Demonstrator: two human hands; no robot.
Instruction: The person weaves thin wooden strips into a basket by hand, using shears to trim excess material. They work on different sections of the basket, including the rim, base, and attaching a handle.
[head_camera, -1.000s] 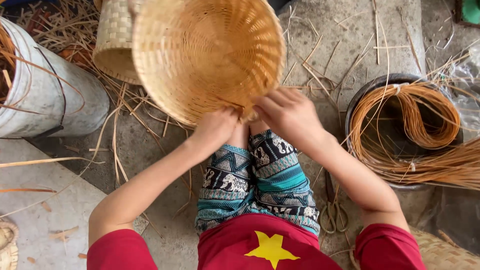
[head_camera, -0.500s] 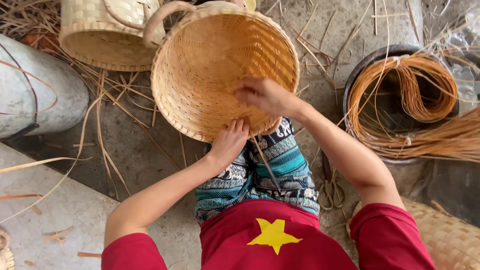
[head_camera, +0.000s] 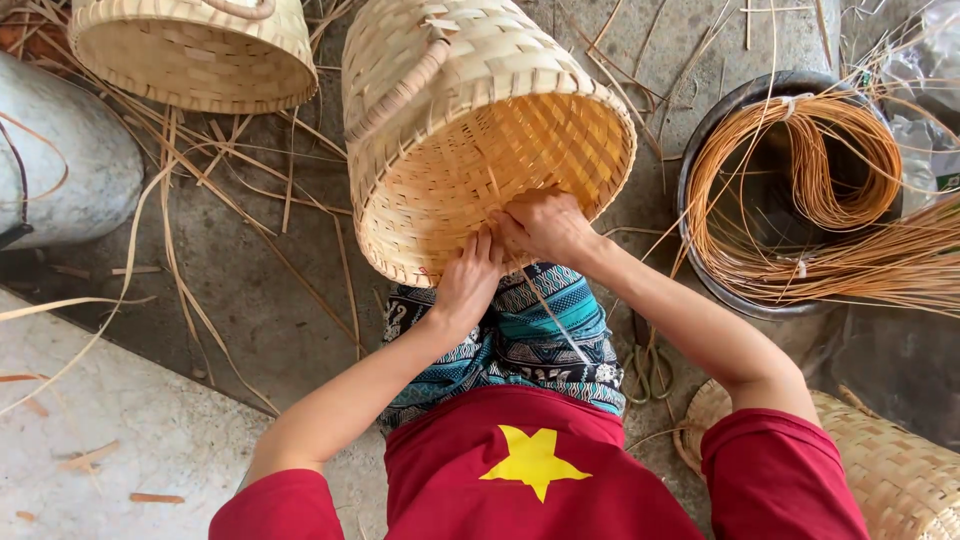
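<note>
A woven bamboo basket lies tipped on its side on my lap, its open mouth toward me and a handle on its outer wall. My left hand presses on the near rim at the bottom of the mouth. My right hand reaches just inside the rim and pinches a thin pale strip that runs down across my patterned trousers.
A second woven basket lies at the top left beside a grey cylinder. A dark round tub holding coiled orange cane sits to the right. Another woven piece is at the lower right. Loose strips litter the concrete floor.
The basket has tipped from facing me flat to lying on its side, showing its outer wall. My right hand came down from inside the basket to the near rim beside my left hand.
</note>
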